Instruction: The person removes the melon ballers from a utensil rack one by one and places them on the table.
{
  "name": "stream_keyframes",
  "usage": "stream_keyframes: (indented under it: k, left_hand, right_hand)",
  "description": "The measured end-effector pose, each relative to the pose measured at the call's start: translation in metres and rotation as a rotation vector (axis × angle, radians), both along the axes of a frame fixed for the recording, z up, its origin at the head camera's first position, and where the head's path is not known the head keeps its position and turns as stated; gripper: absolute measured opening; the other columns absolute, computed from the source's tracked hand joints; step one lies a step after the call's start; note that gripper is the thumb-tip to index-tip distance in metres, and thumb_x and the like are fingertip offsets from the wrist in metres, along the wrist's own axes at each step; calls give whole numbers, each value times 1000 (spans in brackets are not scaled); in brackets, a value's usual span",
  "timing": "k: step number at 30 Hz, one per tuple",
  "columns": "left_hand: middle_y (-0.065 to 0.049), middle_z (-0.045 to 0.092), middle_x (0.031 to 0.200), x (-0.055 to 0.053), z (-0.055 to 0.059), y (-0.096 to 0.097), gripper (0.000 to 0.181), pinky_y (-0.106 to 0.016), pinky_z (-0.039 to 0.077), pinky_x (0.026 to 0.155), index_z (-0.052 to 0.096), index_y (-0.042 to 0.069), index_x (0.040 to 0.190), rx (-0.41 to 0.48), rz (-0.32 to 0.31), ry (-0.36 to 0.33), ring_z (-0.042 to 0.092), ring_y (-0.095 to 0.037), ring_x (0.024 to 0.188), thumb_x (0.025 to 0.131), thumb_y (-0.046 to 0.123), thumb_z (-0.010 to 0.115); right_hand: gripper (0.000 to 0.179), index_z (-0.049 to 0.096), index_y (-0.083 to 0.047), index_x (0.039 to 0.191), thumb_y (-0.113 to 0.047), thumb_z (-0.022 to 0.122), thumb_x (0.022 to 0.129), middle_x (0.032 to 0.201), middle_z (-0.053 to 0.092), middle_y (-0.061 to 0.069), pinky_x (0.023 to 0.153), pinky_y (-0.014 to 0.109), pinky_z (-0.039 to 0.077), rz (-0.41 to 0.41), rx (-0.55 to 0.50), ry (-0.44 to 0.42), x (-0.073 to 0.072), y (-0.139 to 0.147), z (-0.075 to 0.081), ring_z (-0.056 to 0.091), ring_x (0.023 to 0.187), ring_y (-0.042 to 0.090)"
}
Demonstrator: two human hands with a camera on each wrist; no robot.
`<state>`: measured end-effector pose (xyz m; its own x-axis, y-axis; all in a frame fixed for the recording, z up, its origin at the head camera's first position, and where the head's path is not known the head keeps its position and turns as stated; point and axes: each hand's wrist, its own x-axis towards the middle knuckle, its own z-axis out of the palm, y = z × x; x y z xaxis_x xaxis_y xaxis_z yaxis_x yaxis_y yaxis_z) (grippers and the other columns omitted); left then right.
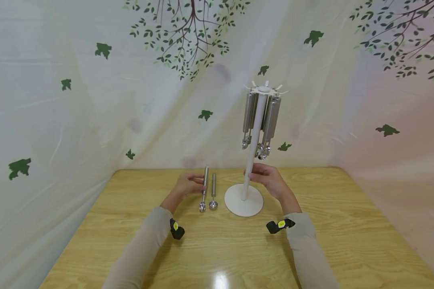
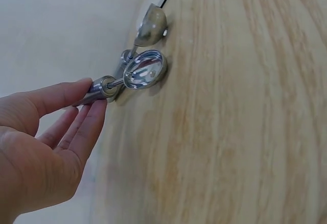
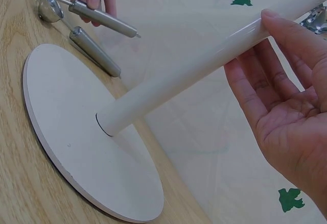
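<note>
A metal scoop [image 1: 205, 179] with a thick cylindrical handle is pinched between the thumb and fingers of my left hand [image 1: 186, 185]. Its small round bowl [image 2: 145, 71] is close to the tabletop; whether it touches is hard to tell. Just right of it, a second metal scoop [image 1: 213, 186] lies on the table, bowl toward me. My right hand [image 1: 273, 183] holds the white pole [image 3: 189, 71] of an upright stand low down, thumb on one side and fingers on the other. Several metal-handled utensils [image 1: 272, 118] hang from hooks at the stand's top.
The stand's round white base [image 1: 235, 202] rests on the wooden table [image 1: 217, 249]. Behind the table hangs a pale curtain [image 1: 166, 108] printed with branches and green leaves. A small black camera sits on each wrist.
</note>
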<state>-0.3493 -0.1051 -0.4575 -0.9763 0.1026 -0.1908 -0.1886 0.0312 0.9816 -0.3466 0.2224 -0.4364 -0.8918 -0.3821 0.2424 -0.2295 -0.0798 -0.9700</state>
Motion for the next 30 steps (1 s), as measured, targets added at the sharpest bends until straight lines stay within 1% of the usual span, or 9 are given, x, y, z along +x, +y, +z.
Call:
stream_keyframes:
  k: [4,8,13,16,18,19,21,25,30]
  left_hand:
    - [-31,66,125,0,-6,0,53,-36,65,83,61,-5,133,-12,22,-4,75,-21,83,83,-18,71]
    - [-30,67,125,0,-10,1,52,-37,64,86,61,-4,133,-30,28,7,75,-21,86,84,-15,73]
    - [-30,69,122,0,-11,4,50,-38,65,85,62,-5,131,-53,34,35,74,-19,84,83,-15,74]
    - [-30,69,120,0,-13,6,48,-37,65,82,62,-8,129,-60,44,40,74,-19,83,83,-16,73]
    - [-31,68,120,-1,-14,8,47,-36,66,80,62,-9,129,-64,53,39,74,-20,82,83,-17,72]
    - [-31,68,120,-1,-15,8,47,-35,66,80,62,-9,128,-63,60,36,74,-20,82,83,-17,72]
    - [-32,68,120,-2,-16,9,46,-34,66,79,63,-9,127,-66,78,33,74,-20,81,83,-17,72]
    - [-31,69,117,-3,-18,12,44,-33,66,77,65,-9,124,-85,123,32,73,-20,78,81,-17,73]
    - [-29,72,110,-3,-16,19,42,-30,65,75,68,-9,119,-147,170,44,71,-18,73,78,-17,74]
  right_hand:
    - [38,61,8,130,-4,69,96,110,76,-3,97,28,59,1,6,-1,1,0,0,71,107,14]
    - [33,65,3,128,-5,69,96,111,76,-1,98,28,59,-4,11,-1,2,0,0,71,107,14]
    - [42,57,13,132,-4,69,96,114,76,5,98,28,59,-9,13,4,2,1,1,71,106,14]
    - [36,62,8,130,-4,69,96,115,76,6,98,28,59,-4,9,3,1,1,0,71,106,14]
    - [32,67,1,127,-4,69,96,114,76,4,97,28,59,-3,6,2,1,1,-1,71,106,14]
    - [31,67,1,126,-4,69,96,113,76,2,97,28,59,-1,4,2,1,1,-1,71,106,14]
    - [33,65,4,127,-3,69,96,111,76,-1,97,29,59,0,1,3,1,1,-1,71,106,14]
    - [44,52,17,133,-2,67,96,108,76,-6,97,28,59,2,0,7,1,0,-2,71,105,13]
    - [41,55,14,132,-3,68,96,108,76,-7,97,27,59,-16,14,3,1,-1,-2,71,106,12]
